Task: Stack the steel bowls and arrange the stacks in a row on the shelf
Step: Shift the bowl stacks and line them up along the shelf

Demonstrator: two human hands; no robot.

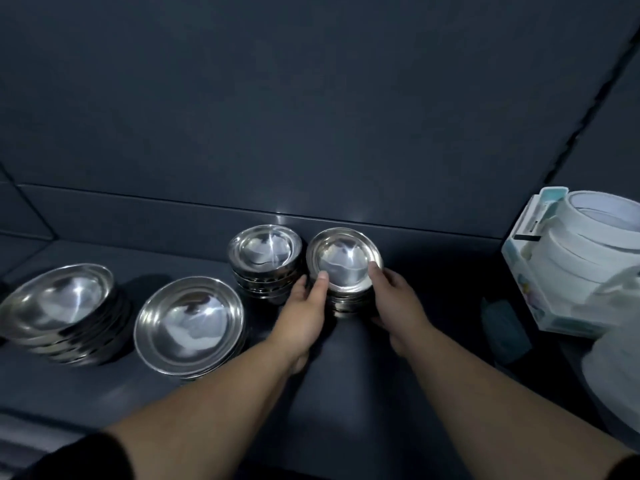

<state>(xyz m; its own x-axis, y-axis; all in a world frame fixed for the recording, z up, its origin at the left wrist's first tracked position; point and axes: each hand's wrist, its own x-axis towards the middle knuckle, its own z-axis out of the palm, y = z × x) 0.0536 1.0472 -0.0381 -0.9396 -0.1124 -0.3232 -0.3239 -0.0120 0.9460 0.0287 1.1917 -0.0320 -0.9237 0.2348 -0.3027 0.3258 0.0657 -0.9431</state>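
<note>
— Status?
— L hand [304, 306] & R hand [391, 299] both clasp the small stack [346, 268], mid-frame, just beside its twin stack [265, 252] at the back of the shelf [346, 393].
— What's left?
— 4 stacks built. Big stacks [188, 320] at lower left sit fwd, so the row prob needs straightening.

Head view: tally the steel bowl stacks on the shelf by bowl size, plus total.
Wide-bowl stacks: 2 (far-left stack, second stack)
Small-bowl stacks: 2 (free stack, held stack gripped by left hand and right hand)
Total: 4 stacks
</note>
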